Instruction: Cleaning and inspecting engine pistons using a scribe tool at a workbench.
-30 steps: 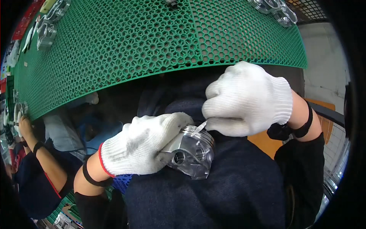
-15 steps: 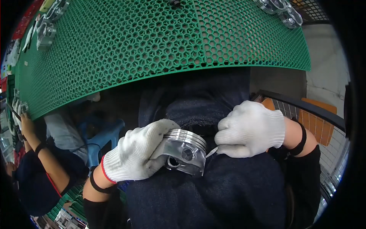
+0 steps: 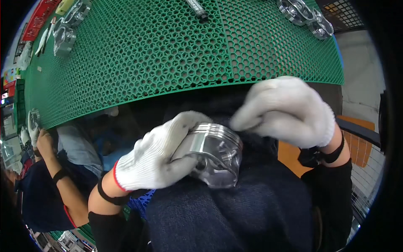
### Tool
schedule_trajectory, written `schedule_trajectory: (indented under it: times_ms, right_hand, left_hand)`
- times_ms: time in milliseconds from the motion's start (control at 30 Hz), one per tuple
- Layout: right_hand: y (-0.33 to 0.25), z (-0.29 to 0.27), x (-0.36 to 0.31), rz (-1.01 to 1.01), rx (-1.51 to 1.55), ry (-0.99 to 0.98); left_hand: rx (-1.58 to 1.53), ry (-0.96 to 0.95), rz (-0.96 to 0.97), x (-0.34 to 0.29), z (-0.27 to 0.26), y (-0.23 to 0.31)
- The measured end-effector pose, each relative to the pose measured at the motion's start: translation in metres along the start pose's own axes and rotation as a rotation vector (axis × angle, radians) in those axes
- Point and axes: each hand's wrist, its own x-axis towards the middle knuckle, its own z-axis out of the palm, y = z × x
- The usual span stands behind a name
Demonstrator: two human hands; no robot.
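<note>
Your gloved left hand (image 3: pixel 157 157) grips a shiny metal piston (image 3: pixel 216 153) over your lap. Your right hand (image 3: pixel 287 111) hovers just beside it, below the green mesh table (image 3: pixel 168 50).

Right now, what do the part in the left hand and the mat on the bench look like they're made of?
The piston-like part looks like bare metal, perhaps aluminium: silvery, bright reflections, machined ring grooves. The mat looks like moulded plastic or rubber: uniform green, honeycomb of open cells. The left hand wears a white knit glove.

My knit cotton gloves (image 3: pixel 155 161) grip a glossy, smooth metal piston (image 3: pixel 216 153) below the matt green plastic honeycomb mat (image 3: pixel 168 50).
</note>
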Motion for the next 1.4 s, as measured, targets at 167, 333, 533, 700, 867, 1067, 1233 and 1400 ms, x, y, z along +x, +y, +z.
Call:
schedule_trajectory:
  times_ms: [167,333,533,700,867,1067,1233,1400]
  right_hand:
    - [-0.009,-0.008,-0.005,0.110,-0.405,-0.405]
    - [-0.009,0.010,-0.005,0.044,-0.461,-0.403]
    - [-0.020,0.015,-0.052,0.049,-0.506,-0.500]
    - [-0.019,0.018,-0.072,0.154,-0.309,-0.570]
    - [-0.016,0.024,-0.089,0.149,-0.237,-0.379]
    - [-0.007,-0.064,-0.101,0.355,-0.367,0.432]
    - [0.006,-0.157,-0.123,0.846,-0.793,0.782]
    - [0.034,-0.192,-0.159,0.979,-1.102,0.465]
  left_hand:
    - [0.007,-0.192,-0.067,-0.007,0.012,-0.002]
    - [0.077,-0.267,-0.079,-0.007,0.014,-0.001]
    - [-0.008,-0.165,-0.050,-0.024,0.035,-0.009]
    - [-0.033,-0.184,-0.149,-0.022,0.043,-0.003]
    - [0.200,-0.121,0.238,-0.020,0.042,-0.004]
    - [-0.529,0.800,-0.066,-0.052,-0.045,-0.045]
    - [0.056,1.121,-0.203,-0.097,-0.193,-0.120]
    - [0.650,1.320,-0.008,-0.079,-0.196,-0.119]
